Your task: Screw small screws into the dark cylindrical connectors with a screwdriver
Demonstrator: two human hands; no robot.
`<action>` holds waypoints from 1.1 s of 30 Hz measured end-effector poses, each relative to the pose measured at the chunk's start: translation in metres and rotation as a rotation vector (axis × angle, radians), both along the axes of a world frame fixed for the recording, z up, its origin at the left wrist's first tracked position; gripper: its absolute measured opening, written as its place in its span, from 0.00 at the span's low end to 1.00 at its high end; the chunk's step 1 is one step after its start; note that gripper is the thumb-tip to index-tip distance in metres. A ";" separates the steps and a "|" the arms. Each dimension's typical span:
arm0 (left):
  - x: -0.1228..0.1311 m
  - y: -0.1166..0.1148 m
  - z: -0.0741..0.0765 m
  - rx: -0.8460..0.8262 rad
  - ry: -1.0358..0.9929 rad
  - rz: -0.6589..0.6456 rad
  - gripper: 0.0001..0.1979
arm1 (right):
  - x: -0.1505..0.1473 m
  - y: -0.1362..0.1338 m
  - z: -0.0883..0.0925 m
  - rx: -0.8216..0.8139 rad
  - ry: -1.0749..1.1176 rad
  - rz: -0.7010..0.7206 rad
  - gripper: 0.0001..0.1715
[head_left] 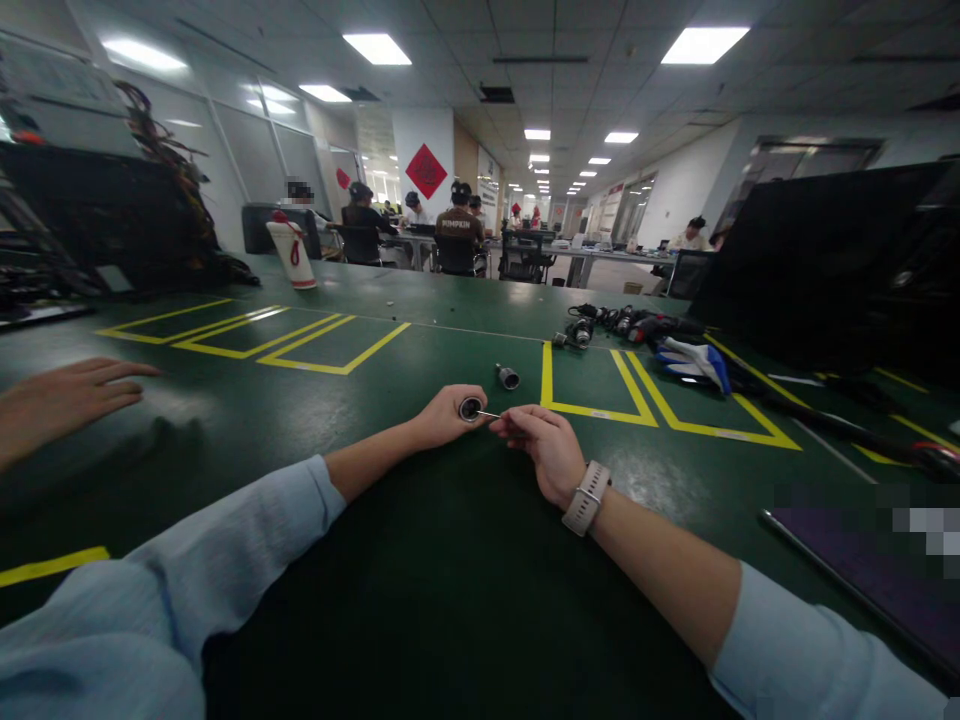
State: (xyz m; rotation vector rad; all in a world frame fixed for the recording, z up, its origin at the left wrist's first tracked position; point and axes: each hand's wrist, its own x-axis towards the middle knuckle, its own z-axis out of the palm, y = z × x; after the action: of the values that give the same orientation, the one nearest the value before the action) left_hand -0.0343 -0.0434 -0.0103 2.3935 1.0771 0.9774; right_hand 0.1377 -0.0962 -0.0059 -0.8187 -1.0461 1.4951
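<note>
Just left of the middle, my left hand is closed around a small round part with a metallic rim and a dark hollow face turned towards me. My right hand, with a pale watch strap at the wrist, pinches a thin metal rod. The rod's far end meets the rim or opening of the round part; how deep it goes I cannot tell. Slightly beyond my hands, a similar dark grey cylindrical part lies on the green table, touched by neither hand.
Another person's hand hovers over the table at the left. Yellow tape outlines mark the tabletop. Cables and tools lie at back right beside blue-white gloves. A white bottle stands far left; a dark tablet-like slab lies right.
</note>
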 end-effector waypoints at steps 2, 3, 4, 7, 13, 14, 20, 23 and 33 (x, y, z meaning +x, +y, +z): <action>0.000 0.000 0.001 0.005 0.009 0.013 0.08 | -0.001 -0.002 0.000 0.031 -0.016 -0.019 0.06; 0.001 0.000 0.001 0.015 0.019 0.027 0.08 | -0.001 -0.003 0.000 0.053 -0.036 -0.034 0.06; 0.001 0.000 0.002 0.029 0.037 0.041 0.08 | -0.002 -0.003 0.000 0.079 -0.066 -0.053 0.07; 0.002 -0.001 0.004 0.074 0.110 0.065 0.08 | -0.002 -0.006 0.000 0.159 -0.181 -0.084 0.07; 0.000 -0.001 0.002 0.051 0.101 0.029 0.07 | 0.000 -0.004 0.000 0.078 -0.121 -0.024 0.07; -0.001 0.000 0.001 0.033 0.079 0.012 0.07 | 0.000 -0.003 0.000 0.045 -0.086 -0.013 0.07; -0.002 0.001 0.000 -0.024 0.002 -0.025 0.08 | 0.001 -0.002 0.001 0.013 -0.027 0.008 0.06; -0.001 0.001 0.000 -0.040 -0.024 0.002 0.09 | 0.000 -0.002 -0.002 0.066 -0.061 -0.006 0.07; 0.000 0.000 0.001 -0.058 -0.004 -0.020 0.12 | 0.002 -0.009 0.006 0.515 -0.474 -0.168 0.12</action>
State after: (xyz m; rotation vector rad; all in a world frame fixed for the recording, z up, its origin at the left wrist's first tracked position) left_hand -0.0347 -0.0437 -0.0091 2.3506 1.0636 0.9309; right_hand 0.1396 -0.1053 0.0002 -0.8752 -1.5852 0.8395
